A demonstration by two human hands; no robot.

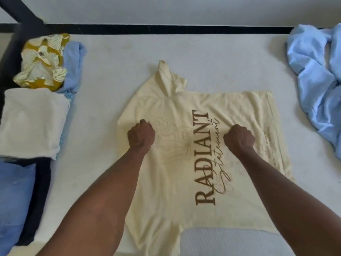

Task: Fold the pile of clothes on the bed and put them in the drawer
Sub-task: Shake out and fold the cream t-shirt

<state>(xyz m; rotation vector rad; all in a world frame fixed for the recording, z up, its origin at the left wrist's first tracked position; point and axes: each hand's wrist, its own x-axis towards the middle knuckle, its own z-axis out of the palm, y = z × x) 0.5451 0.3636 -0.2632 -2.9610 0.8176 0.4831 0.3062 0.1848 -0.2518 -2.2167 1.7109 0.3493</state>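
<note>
A pale yellow T-shirt point(171, 185) printed "RADIANT" lies spread on the white mattress point(110, 76), its neck end to the left and one sleeve pointing away from me. My left hand point(141, 134) is curled into a fist on the shirt near the shoulder area, with fabric gathered under its fingers. My right hand point(239, 138) is curled the same way farther right, beside the lettering. Creases in the cloth run toward both fists.
At the left lie a folded white garment point(31, 122), a yellow patterned cloth point(42, 60), a light blue garment point(73, 61), a blue folded piece point(14, 196) and a dark one point(41, 191). Crumpled light blue fabric point(317, 80) sits at the right. A black bed frame point(147, 27) runs along the far edge.
</note>
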